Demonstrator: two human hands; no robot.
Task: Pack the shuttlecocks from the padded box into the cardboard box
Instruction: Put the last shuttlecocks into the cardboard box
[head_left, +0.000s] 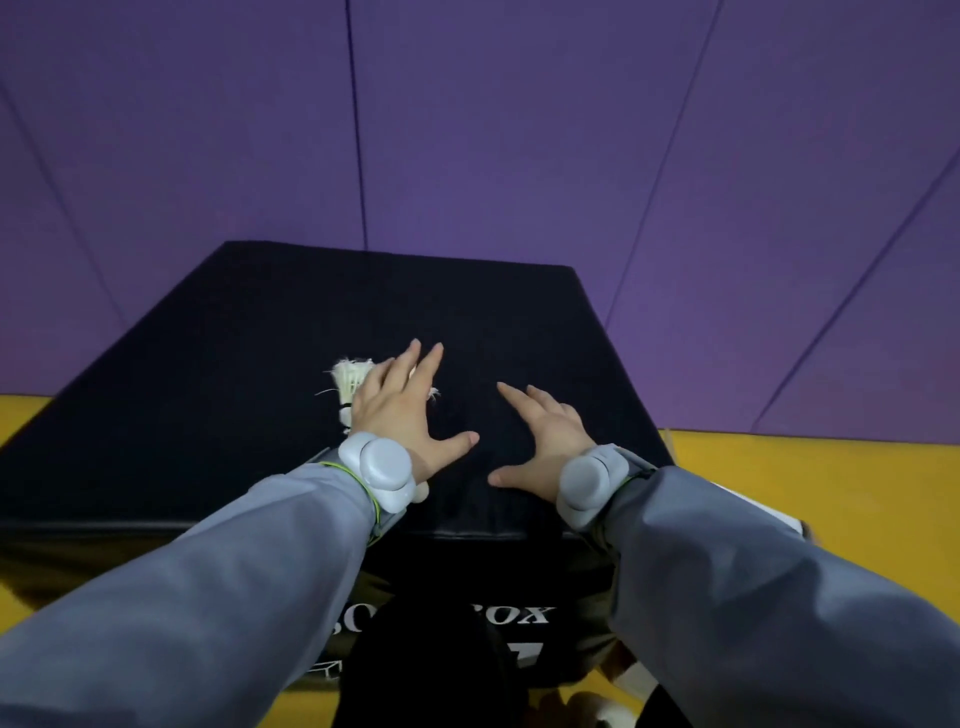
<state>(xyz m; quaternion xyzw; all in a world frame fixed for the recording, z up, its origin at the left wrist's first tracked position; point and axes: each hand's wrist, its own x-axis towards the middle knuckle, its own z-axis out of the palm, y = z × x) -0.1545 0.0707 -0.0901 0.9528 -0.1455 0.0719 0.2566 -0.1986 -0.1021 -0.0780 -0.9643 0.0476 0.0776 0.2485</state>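
Observation:
A big black padded box (218, 364) with white lettering on its front fills the middle of the view. On its top lies a white feather shuttlecock (349, 382), partly covered by my left hand (402, 410), which hovers flat over it with fingers spread. More white feathers peek out at the hand's right side. My right hand (540, 441) is spread open over the bare black top, a little to the right, holding nothing. Both wrists carry grey trackers. No cardboard box is clearly in view.
Purple mats (519, 130) cover the floor beyond the box, and yellow mats (831, 493) lie at its left and right. Something white (769, 512) shows partly behind my right sleeve. A dark shape sits at the bottom centre against the box's front.

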